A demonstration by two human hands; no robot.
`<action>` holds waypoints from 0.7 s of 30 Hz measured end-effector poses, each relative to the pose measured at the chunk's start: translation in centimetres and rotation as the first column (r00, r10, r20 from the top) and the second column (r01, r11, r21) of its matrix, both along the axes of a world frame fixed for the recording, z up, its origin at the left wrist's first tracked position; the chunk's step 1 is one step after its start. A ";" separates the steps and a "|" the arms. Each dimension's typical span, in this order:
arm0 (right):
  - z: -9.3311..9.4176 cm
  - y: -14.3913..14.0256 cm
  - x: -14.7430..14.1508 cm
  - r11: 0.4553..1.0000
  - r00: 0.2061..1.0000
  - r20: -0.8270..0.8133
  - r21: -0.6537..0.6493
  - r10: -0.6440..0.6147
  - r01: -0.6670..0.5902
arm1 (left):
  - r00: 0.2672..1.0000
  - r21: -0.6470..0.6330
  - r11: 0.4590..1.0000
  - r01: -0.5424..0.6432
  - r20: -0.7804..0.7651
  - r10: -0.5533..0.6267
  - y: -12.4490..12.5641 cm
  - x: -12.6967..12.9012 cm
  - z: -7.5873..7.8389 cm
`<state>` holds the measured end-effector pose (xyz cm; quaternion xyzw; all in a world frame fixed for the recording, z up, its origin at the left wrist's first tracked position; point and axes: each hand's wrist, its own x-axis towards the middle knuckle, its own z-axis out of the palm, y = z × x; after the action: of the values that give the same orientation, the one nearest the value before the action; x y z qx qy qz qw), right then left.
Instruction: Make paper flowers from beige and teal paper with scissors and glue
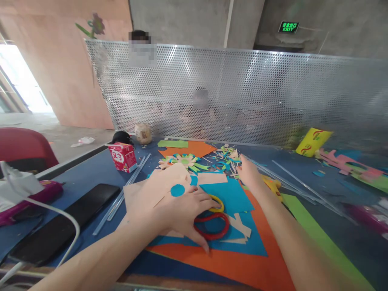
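My left hand (186,208) lies over the paper pile with fingers stretched and thumb apart. Its fingertips reach the yellow scissor handle (223,205), and a red scissor handle (226,232) lies between fingers and thumb. The blades are hidden. Just beyond the hand are a scalloped blue paper disc (177,190), a small blue paper piece (194,180) and beige paper (169,178). Farther off, my right hand (249,171) is at the edge of a heap of cut paper scraps (226,159); its fingers are mostly hidden. Layered paper flowers (184,161) lie left of that heap.
Blue sheets (230,194) rest on orange paper (242,268). At left are a phone (60,222), clear glue sticks (121,196) and a red box (123,157). A yellow glue gun (273,186) lies beside my right forearm. A perforated metal screen (242,89) stands behind.
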<state>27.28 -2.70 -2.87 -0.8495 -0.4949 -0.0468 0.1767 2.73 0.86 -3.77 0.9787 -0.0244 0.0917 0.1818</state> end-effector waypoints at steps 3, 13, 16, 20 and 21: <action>0.1 -0.3 0.1 0.998 1.000 0.023 -0.061 -0.016 0.018 | 0.999 0.006 0.999 -0.033 -0.008 0.033 -0.3 0.0 0.1; 0.1 -1.9 -2.2 0.893 0.937 -0.065 -0.288 0.343 -0.346 | 0.977 -0.138 0.967 -0.214 -0.027 0.213 0.1 -0.6 1.5; -0.1 -1.9 -2.9 0.848 0.904 -0.098 -0.316 0.416 -0.425 | 0.962 -0.205 0.941 -0.270 -0.006 0.274 0.7 -0.9 1.6; 0.6 -2.6 -3.9 0.795 0.868 -0.157 -0.351 0.470 -0.494 | 0.958 -0.227 0.936 -0.270 0.031 0.284 1.2 -0.9 1.8; 0.8 -2.9 -4.3 0.778 0.865 -0.175 -0.380 0.471 -0.501 | 0.956 -0.226 0.933 -0.279 0.030 0.293 1.2 -0.9 1.9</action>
<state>23.02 -5.57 -2.03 -0.7117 -0.6890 0.1359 0.0165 1.84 2.09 -1.86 0.9424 0.1227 0.1501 0.2726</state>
